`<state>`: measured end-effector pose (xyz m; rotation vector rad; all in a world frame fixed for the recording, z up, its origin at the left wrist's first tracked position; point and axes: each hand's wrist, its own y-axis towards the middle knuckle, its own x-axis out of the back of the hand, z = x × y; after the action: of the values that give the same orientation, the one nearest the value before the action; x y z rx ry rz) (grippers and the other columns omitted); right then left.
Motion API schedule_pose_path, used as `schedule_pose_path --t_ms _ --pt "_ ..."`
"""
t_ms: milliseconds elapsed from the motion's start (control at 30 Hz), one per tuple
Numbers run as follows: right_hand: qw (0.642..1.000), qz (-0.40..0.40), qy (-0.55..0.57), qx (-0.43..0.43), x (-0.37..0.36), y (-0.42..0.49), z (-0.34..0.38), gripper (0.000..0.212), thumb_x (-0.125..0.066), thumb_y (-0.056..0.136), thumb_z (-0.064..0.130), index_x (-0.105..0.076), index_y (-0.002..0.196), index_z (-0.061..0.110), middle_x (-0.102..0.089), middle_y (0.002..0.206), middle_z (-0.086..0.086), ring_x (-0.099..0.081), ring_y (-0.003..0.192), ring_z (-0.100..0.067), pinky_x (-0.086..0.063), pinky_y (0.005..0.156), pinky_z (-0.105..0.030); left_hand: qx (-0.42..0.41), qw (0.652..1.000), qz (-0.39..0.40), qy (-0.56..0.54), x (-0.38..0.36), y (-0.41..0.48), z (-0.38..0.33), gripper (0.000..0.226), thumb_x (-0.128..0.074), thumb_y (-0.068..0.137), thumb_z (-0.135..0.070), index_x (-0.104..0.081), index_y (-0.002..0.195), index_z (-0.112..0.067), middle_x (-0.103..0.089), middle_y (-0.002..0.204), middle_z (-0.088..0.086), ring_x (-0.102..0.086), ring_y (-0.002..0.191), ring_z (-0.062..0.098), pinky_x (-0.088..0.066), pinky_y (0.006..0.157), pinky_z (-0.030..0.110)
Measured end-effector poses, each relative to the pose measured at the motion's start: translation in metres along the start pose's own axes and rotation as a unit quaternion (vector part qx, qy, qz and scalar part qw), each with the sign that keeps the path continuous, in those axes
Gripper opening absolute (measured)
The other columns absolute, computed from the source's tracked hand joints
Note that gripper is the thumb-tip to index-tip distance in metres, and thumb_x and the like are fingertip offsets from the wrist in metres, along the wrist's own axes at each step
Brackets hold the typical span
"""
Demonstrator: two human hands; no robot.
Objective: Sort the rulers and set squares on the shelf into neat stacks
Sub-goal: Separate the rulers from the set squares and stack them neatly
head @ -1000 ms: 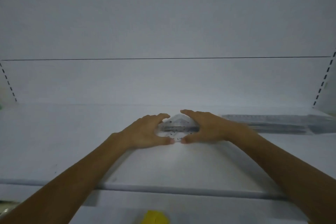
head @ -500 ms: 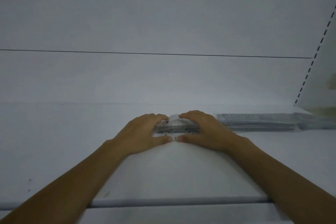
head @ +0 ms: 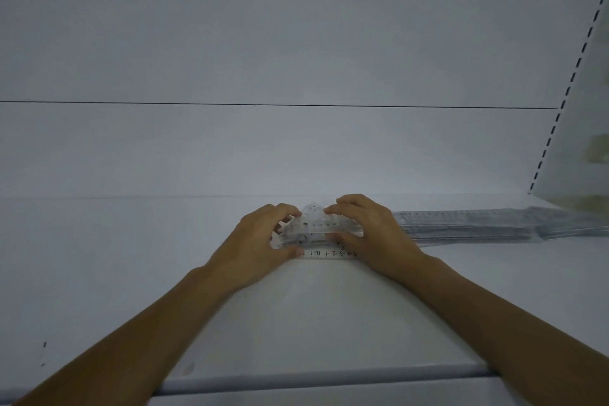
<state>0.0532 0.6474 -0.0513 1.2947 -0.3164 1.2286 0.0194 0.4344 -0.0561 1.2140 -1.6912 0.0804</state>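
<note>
Head view. The white shelf (head: pixel 99 273) is running left to right. Its rounded front lip (head: pixel 329 379) is marking the near edge, and the back panel (head: pixel 296 148) is rising at the far edge. A slotted upright (head: pixel 560 109) is bounding the right side. A broad stretch of shelf surface is extending left of the hands and nearward to the lip, with both forearms crossing that lip.

The stack of clear set squares (head: pixel 316 231) is lying flat at mid-shelf, toward the far edge, between the two hands. Its long edge, carrying a printed number scale, is running left to right along the near side. Its apex is pointing far, toward the back panel.

The left hand (head: pixel 260 241) is gripping the left end of the stack, with the fingers curling over the far sloping edge and the thumb pressing the near edge. The right hand (head: pixel 375 234) is mirroring this hold on the right end. The thumbs are sitting apart along the scale.

The stack of rulers (head: pixel 468 226) is lying just right of the right hand, near the back panel. Its long axis is running left to right, and its right end is reaching the frame's right margin below the upright. Whether the rulers are touching the set squares cannot be told, since the right hand is covering that junction.
</note>
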Motion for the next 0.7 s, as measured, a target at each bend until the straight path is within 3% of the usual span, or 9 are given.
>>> schedule_pose_path --t_ms 167,333,533,700 --pt "1.000 0.001 -0.002 -0.016 -0.0014 -0.0009 0.0031 0.049 -0.060 0.088 0.032 -0.045 0.134 0.023 -0.049 0.135 0.003 -0.045 0.122 -0.013 -0.037 0.102 -0.027 0.027 0.999 -0.010 -0.028 0.0000 0.0010 -0.0004 0.061 -0.077 0.072 -0.026 -0.043 0.121 -0.040 -0.053 0.102 -0.019 -0.052 0.083 -0.010 -0.041 0.066 0.004" --pt "0.999 -0.003 -0.032 0.009 -0.0044 -0.0015 0.0037 0.043 -0.050 0.094 0.024 -0.042 0.136 0.017 -0.050 0.134 -0.001 -0.040 0.121 -0.018 -0.022 0.090 -0.011 0.064 0.996 -0.023 -0.060 -0.0005 0.0011 0.0010 0.070 -0.075 0.074 -0.019 -0.036 0.130 -0.035 -0.061 0.092 -0.013 -0.056 0.069 -0.007 -0.039 0.062 0.002" --pt "0.994 0.017 -0.099 0.030 -0.0066 -0.0003 0.0020 0.042 -0.037 0.098 0.011 -0.038 0.140 0.013 -0.053 0.126 -0.008 -0.043 0.111 -0.025 -0.031 0.084 -0.022 0.052 0.998 -0.004 -0.029 0.0007 -0.0019 -0.0006 0.061 -0.069 0.080 -0.022 -0.037 0.131 -0.031 -0.059 0.090 -0.017 -0.055 0.081 -0.002 -0.039 0.066 0.004" --pt "0.995 0.029 -0.097 0.016 -0.0062 -0.0010 0.0021 0.042 -0.036 0.098 0.011 -0.038 0.140 0.012 -0.055 0.124 -0.008 -0.042 0.109 -0.025 -0.032 0.084 -0.023 0.061 0.996 -0.018 -0.058 0.0011 -0.0055 -0.0050 0.069 -0.068 0.080 -0.017 -0.030 0.136 -0.031 -0.059 0.094 -0.014 -0.057 0.083 0.000 -0.042 0.070 0.010"
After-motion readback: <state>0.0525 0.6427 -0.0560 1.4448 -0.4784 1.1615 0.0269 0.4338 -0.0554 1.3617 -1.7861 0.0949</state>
